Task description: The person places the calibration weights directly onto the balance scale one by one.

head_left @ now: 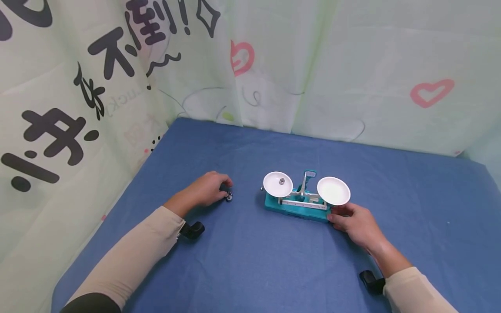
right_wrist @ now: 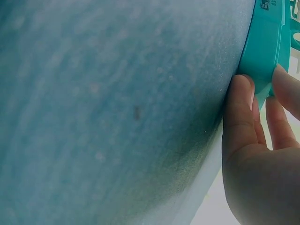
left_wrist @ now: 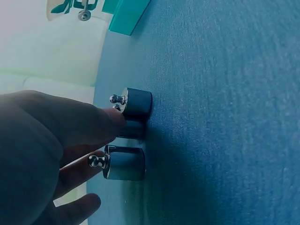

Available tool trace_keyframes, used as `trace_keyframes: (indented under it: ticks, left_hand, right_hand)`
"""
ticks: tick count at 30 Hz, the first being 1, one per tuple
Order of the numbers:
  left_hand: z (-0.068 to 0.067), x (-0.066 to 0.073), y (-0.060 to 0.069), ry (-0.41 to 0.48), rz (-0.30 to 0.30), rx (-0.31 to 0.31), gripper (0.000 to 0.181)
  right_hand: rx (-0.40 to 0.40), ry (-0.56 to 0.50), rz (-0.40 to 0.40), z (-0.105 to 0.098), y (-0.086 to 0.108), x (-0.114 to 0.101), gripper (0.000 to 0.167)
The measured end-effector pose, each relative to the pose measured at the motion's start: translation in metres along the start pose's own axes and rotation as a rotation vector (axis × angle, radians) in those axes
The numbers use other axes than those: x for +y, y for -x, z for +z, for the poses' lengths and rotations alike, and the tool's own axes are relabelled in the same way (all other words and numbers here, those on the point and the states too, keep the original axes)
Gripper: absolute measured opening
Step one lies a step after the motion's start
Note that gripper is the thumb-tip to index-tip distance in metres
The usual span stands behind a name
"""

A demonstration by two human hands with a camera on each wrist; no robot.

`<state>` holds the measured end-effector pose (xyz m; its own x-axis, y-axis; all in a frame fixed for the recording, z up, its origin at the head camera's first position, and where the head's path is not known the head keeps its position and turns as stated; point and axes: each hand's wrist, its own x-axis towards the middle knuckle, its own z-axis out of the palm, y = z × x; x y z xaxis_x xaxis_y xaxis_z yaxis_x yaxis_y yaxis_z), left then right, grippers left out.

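Note:
A teal balance scale (head_left: 296,210) with two white pans stands on the blue cloth. My right hand (head_left: 358,224) grips the right end of its base, below the right pan (head_left: 333,191); the right wrist view shows the fingers at that teal base (right_wrist: 262,51). In the left pan (head_left: 272,188) sits a small metal weight (head_left: 282,181). To the left of the scale, my left hand (head_left: 209,189) reaches over small knobbed metal weights (head_left: 229,197). Three weights stand close together in the left wrist view: a far one (left_wrist: 138,102), a near one (left_wrist: 126,163), and a middle one partly behind the thumb.
The blue cloth (head_left: 242,261) covers the table. Pale curtains (head_left: 352,65) with dark lettering and pink hearts hang along the back and left edges. A black wrist camera (head_left: 192,230) is on the left wrist, another (head_left: 372,282) on the right.

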<state>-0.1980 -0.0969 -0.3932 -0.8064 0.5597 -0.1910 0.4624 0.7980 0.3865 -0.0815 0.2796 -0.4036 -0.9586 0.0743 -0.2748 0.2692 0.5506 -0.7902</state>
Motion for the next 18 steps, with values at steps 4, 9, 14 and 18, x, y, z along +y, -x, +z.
trace_keyframes:
  ticks: [4,9,14,18]
  left_hand:
    - [0.0008,-0.0009,0.0001,-0.006,0.012,-0.021,0.018]
    - [0.0029,-0.0017,0.0003,0.004,0.028,-0.024,0.014]
    - [0.0025,-0.0021,0.0002,0.013,0.037,-0.012,0.014]
    - [0.0008,-0.0009,0.0010,0.017,0.033,-0.001,0.014]
  right_hand:
    - [0.005,0.005,0.004,0.0002,0.0007,-0.0004,0.044]
    - [0.011,0.012,0.004,-0.0006,0.0004,-0.0008,0.043]
    - [0.015,0.009,0.011,-0.0005,-0.0001,-0.0016,0.043]
    - [0.011,0.005,0.010,-0.0007,-0.0009,-0.0009,0.044]
